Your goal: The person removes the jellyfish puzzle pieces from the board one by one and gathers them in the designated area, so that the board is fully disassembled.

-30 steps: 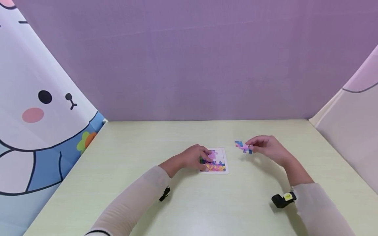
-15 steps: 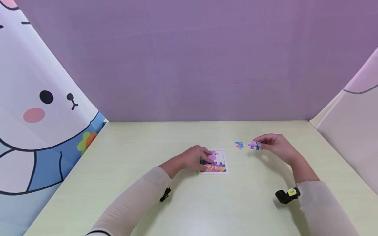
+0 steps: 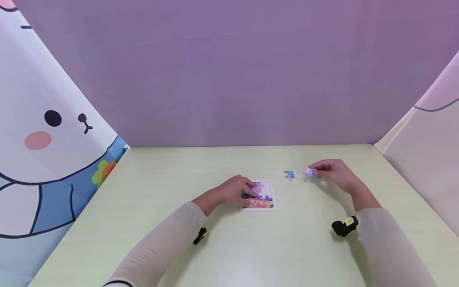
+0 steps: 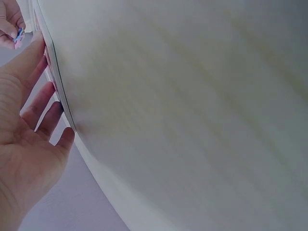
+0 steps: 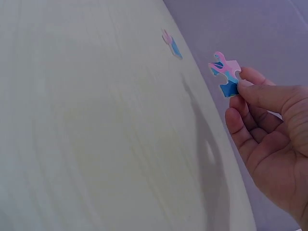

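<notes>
My left hand (image 3: 233,190) rests with its fingers spread on a jigsaw puzzle board (image 3: 274,199) with a white border. Pink, yellow and blue pieces fill part of it, and the hand hides its left side. In the left wrist view, fingertips (image 4: 67,137) touch the board's edge and top. Off to the right, my right hand (image 3: 333,173) pinches a jigsaw piece (image 5: 226,77) between thumb and fingers, above the table. This piece is pink, light blue and dark blue. A second jigsaw piece (image 3: 289,175), blue and pink, lies flat between the board and my right hand.
The pale wooden table (image 3: 179,247) runs back to a purple fabric wall (image 3: 229,79). Printed cartoon panels (image 3: 36,171) stand along the sides. A black wrist camera (image 3: 345,226) hangs below my right sleeve, close over the tabletop.
My right hand has moved right with its piece, away from the other piece, which now lies apart on the table. The held piece has turned. My left hand stays put.
</notes>
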Demonstrator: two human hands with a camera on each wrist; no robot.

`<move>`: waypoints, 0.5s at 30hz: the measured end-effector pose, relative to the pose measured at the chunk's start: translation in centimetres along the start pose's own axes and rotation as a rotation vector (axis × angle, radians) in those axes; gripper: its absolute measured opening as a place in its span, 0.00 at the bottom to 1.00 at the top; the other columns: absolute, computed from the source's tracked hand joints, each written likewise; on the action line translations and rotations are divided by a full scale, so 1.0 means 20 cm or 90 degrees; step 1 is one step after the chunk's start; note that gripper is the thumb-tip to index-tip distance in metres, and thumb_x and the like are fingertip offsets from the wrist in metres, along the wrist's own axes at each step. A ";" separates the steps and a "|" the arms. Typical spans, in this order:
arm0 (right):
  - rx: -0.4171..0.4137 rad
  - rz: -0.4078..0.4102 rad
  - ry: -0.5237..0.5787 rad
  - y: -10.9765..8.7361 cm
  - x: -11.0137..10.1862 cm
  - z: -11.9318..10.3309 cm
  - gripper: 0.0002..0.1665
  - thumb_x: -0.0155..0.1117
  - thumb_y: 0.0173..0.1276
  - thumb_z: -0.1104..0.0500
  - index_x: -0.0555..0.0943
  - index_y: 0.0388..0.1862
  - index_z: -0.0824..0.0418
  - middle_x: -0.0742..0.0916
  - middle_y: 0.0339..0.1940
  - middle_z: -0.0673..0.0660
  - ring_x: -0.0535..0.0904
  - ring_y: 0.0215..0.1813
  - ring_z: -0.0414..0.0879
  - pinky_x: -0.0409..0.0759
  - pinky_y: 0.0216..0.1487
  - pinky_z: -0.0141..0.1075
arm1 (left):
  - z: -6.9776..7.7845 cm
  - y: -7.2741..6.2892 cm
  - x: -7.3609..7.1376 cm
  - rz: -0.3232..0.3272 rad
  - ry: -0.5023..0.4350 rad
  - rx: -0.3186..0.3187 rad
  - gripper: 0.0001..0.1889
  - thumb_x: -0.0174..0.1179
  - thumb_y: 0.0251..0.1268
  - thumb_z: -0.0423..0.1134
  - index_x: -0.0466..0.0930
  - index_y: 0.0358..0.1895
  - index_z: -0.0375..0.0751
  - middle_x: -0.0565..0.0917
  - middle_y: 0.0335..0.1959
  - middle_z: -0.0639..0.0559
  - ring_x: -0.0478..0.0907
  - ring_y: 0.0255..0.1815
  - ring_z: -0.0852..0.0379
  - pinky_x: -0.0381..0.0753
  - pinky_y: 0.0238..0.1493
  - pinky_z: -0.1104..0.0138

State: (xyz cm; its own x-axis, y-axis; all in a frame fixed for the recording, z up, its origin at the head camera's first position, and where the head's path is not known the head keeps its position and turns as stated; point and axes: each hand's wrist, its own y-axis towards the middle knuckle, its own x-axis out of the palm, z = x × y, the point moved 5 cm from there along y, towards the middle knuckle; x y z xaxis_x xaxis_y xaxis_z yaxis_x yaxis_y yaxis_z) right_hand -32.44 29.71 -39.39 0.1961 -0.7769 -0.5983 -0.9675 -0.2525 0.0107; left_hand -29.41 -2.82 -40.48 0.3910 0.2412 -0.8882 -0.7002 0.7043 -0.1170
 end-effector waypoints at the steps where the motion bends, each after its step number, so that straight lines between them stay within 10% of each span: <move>1: 0.007 -0.001 -0.005 0.01 0.00 0.01 0.18 0.62 0.71 0.60 0.80 0.57 0.66 0.83 0.53 0.63 0.78 0.46 0.43 0.79 0.46 0.33 | 0.00 0.00 0.00 0.001 -0.006 0.001 0.19 0.71 0.59 0.42 0.84 0.54 0.48 0.73 0.67 0.55 0.66 0.67 0.52 0.61 0.69 0.59; 15: 0.045 -0.018 -0.021 0.09 0.05 0.10 0.18 0.62 0.70 0.65 0.81 0.57 0.66 0.82 0.52 0.64 0.73 0.49 0.52 0.77 0.43 0.33 | 0.00 -0.01 0.00 0.004 -0.013 -0.004 0.19 0.71 0.58 0.42 0.84 0.53 0.48 0.73 0.67 0.55 0.66 0.67 0.52 0.61 0.69 0.59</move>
State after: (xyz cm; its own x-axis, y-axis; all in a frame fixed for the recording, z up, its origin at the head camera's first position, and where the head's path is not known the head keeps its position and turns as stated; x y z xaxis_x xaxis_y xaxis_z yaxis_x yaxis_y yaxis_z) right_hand -34.22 29.64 -41.49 0.2197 -0.7497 -0.6242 -0.9706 -0.2324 -0.0624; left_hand -29.35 -2.93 -40.42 0.3985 0.2597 -0.8796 -0.7070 0.6979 -0.1143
